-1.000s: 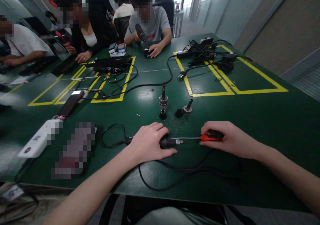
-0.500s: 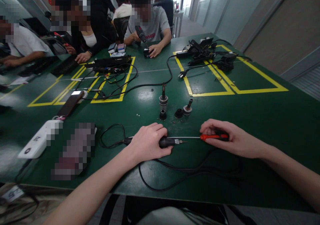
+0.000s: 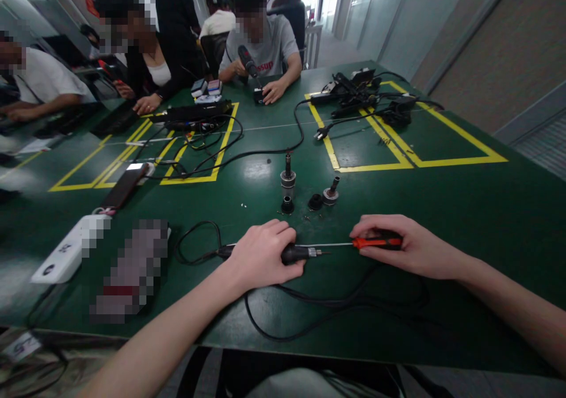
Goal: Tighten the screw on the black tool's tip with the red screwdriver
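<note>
- While co-workers sit at the far end of the green table [image 3: 464, 209], we press our left hand [image 3: 260, 256] down over a corded black tool [image 3: 295, 253], fingers clenched round its body, its metal nose poking out to the right.
- Our right hand [image 3: 398, 246] closes round the red-and-black handle of a screwdriver [image 3: 374, 243], whose thin shaft runs level just above the tabletop to the tool's nose; whether the tip actually touches it, we cannot tell.
- We judge the tool light but rigid, a round barrel that would roll if let go, so a wrap over its thick middle seems the sound hold; its cord [image 3: 331, 309] loops loosely along the near edge and could drag.
- We judge the screwdriver stiff and very light, with a slim shaft that may skate off a small metal part; the ribbed handle is the place to hold it.
- Just beyond both hands stand small loose parts [image 3: 288, 180], upright on the table, likely hard, smooth and easy to knock over.
- A power strip [image 3: 66, 250] lies well to the left.
</note>
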The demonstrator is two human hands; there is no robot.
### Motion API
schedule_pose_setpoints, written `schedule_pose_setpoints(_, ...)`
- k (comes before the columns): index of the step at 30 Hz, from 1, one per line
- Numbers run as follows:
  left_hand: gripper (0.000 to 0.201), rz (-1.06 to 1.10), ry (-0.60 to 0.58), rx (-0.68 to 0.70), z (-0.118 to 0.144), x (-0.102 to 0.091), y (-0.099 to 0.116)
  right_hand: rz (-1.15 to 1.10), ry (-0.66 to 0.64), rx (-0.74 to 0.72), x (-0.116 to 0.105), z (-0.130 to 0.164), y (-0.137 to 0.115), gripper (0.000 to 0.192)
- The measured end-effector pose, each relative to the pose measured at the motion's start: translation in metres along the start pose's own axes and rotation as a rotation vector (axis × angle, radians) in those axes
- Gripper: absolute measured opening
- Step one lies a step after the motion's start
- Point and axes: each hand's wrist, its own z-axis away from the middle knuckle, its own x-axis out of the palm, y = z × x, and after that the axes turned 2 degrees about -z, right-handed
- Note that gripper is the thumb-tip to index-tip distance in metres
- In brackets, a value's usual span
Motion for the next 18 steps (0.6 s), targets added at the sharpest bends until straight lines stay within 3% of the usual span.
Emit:
schedule_pose_setpoints(5,0.021,-0.010,0.005,0.003,0.001,0.002,-0.001,0.091,0.038,-0.078,0.005,0.001,0.008,0.020)
schedule_pose_setpoints(10,0.021,0.008,0.028,0.007,0.001,0.003,-0.002,0.085,-0.010,-0.034,0.004,0.002,0.007,0.023)
schedule_pose_setpoints(15,0.020,0.003,0.028,0.014,0.001,0.003,-0.001,0.083,0.055,-0.090,0.007,0.003,0.012,0.016)
schedule_pose_setpoints(18,0.020,0.001,0.040,0.020,0.001,0.003,-0.002,0.122,0.049,-0.092,0.010,0.004,0.015,0.022)
